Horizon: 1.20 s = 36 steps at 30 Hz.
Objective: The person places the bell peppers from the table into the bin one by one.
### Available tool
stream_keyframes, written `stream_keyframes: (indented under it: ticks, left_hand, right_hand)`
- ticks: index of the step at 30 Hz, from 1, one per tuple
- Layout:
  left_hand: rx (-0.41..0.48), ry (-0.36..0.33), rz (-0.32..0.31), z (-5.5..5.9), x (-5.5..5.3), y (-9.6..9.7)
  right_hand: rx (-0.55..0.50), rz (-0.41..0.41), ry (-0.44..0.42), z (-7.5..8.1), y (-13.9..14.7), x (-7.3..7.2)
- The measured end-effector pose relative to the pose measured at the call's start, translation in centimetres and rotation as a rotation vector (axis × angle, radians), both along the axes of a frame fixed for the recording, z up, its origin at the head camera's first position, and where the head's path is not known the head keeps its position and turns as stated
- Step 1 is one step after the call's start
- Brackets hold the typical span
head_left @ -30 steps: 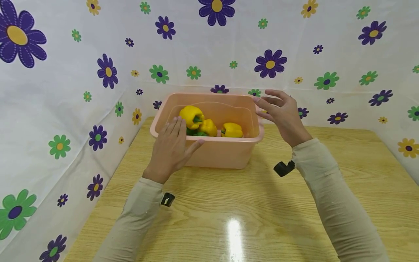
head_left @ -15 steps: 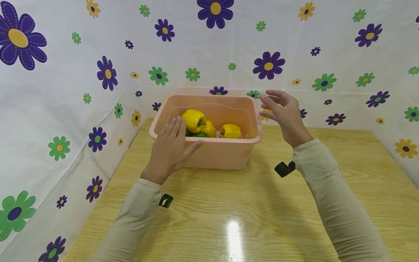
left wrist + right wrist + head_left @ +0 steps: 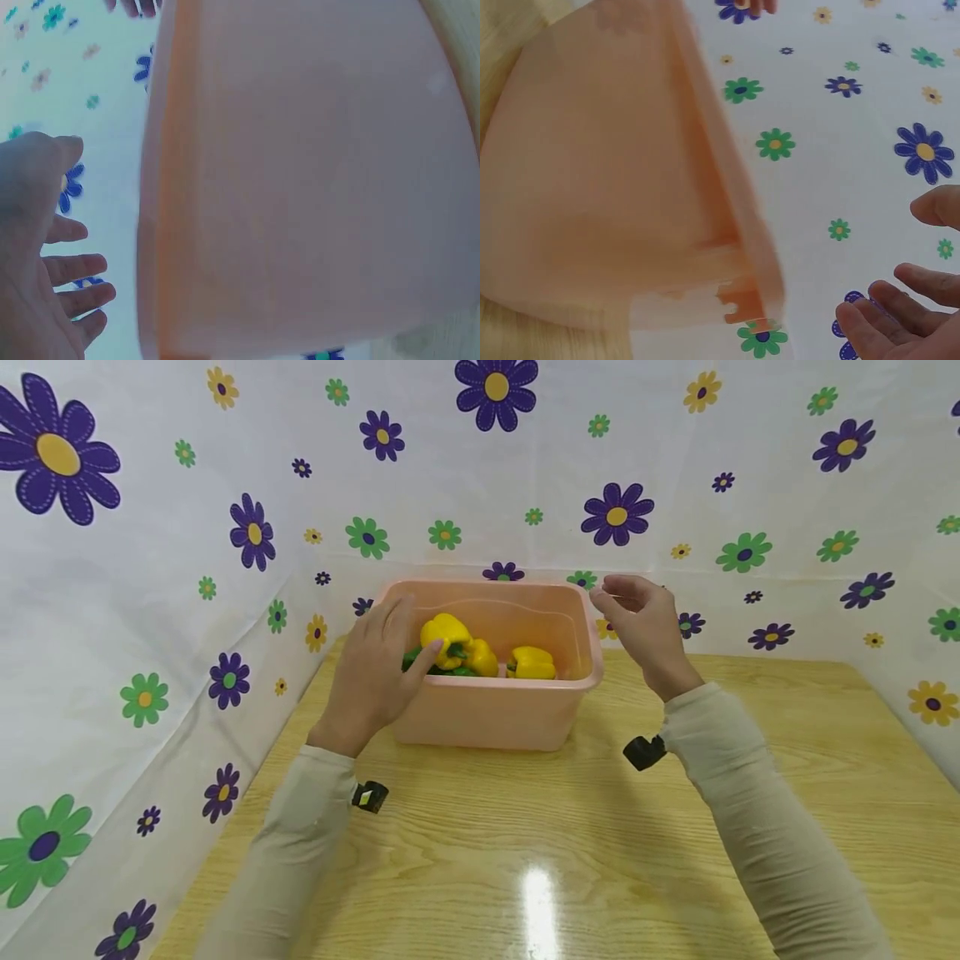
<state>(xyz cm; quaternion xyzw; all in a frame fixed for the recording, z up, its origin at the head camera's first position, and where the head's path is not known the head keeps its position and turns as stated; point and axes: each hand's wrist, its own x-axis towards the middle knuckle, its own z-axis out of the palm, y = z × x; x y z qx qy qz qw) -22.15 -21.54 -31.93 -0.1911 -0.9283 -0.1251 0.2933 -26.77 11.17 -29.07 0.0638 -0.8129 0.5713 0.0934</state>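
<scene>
A pink plastic bin (image 3: 487,718) stands on the table near the back wall. Three yellow bell peppers show inside: one (image 3: 444,628) sits highest, another (image 3: 482,660) lies beside it, and a third (image 3: 533,662) lies farther right. Green peppers (image 3: 459,672) peek out low at the left, mostly hidden by the front rim. My left hand (image 3: 369,668) hovers over the bin's front left corner, fingers and thumb spread, holding nothing. In the left wrist view it is apart from the rim. Just outside the right end, my right hand (image 3: 647,631) hangs with fingers loosely bent and nothing in them.
The wooden table (image 3: 450,852) runs out in front of the bin and to its right. A white cloth (image 3: 540,468) printed with flowers hangs behind and along the sides. A black wrist camera (image 3: 643,752) juts from under the right sleeve.
My left hand has risen and shifted left, its thumb lifting off the front rim and its fingers spreading. The right hand first drew away from the right rim and now bends its fingers slightly more.
</scene>
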Motion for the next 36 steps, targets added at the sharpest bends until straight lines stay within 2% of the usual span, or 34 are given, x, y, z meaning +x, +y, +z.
stream_keyframes:
  ticks: [3,7,10,13,19,25,29,36]
  left_hand:
    - [-0.014,-0.065,0.048,0.0,-0.9,-0.8]
    - [0.003,-0.209,0.103,-0.7,-2.0,-1.8]
    - [0.053,-0.324,0.127,-1.2,-2.3,-2.3]
    - [0.091,-0.403,0.134,-1.5,-2.4,-2.5]
    - [0.072,-0.473,0.137,-1.2,-2.4,-2.4]
    - [0.036,-0.528,0.134,-1.0,-2.4,-1.8]
    - [0.027,-0.549,0.135,-0.9,-2.2,-0.7]
    - [-0.006,-0.538,0.145,-1.2,-1.9,2.0]
  right_hand:
    - [0.116,0.04,0.008,-0.7,-0.4,-0.1]
    - [0.315,0.097,0.004,-2.0,-0.8,-0.3]
    - [0.452,0.128,-0.015,-2.9,-1.1,-0.5]
    - [0.527,0.164,-0.04,-3.6,-1.2,-0.6]
    - [0.57,0.234,-0.097,-3.6,-0.6,-0.7]
    - [0.597,0.258,-0.119,-3.2,0.3,-0.7]
    - [0.599,0.254,-0.115,-3.3,1.5,-0.7]
    - [0.605,0.237,-0.153,-3.5,3.9,-0.4]
